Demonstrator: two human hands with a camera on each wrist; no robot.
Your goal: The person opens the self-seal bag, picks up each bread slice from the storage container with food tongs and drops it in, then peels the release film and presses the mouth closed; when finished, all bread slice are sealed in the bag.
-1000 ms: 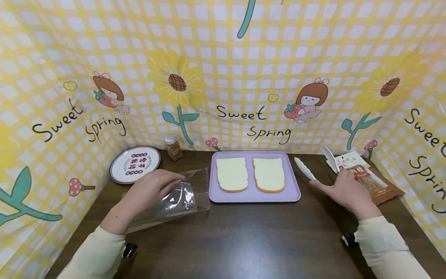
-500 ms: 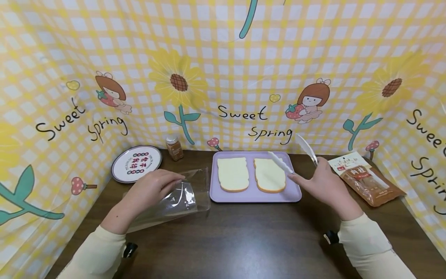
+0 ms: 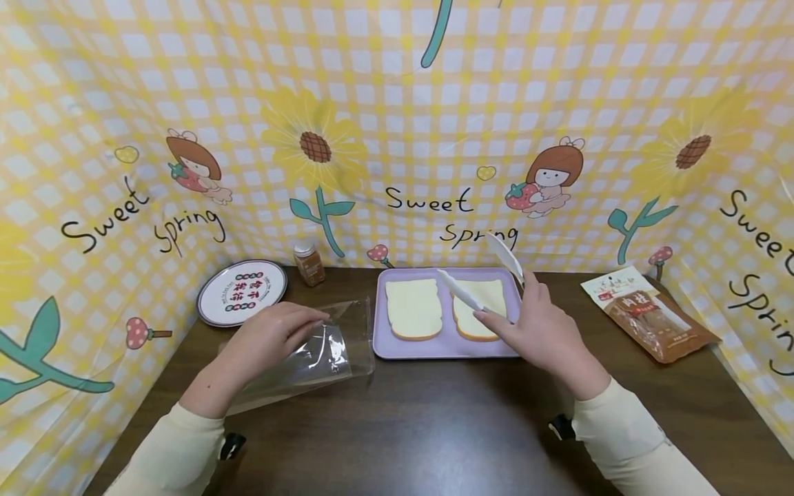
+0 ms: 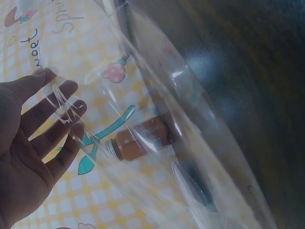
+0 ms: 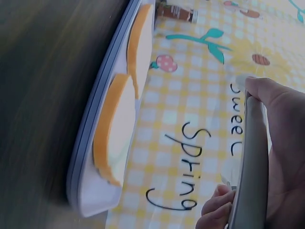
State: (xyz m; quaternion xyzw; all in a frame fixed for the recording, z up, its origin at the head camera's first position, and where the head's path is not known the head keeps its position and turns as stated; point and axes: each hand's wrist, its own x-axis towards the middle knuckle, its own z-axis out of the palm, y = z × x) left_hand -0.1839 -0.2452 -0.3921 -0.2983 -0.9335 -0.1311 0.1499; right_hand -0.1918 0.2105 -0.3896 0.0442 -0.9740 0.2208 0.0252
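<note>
Grips tongs [image 3: 460,290] in the right hand [image 3: 548,334], over the lilac tray [image 3: 446,352]; pinches a clear bag [image 3: 322,365] in the left hand [image 3: 267,337].
Curls thumb and fingers round the tongs, spreads both arms well apart, and crosses in front of the right slice [image 3: 486,292] in the head view, beside the left slice [image 3: 413,310]. Gathers film between thumb and fingertips just left of the tray, in front of a round plate [image 3: 208,297] and a brown shaker [image 3: 309,266].
</note>
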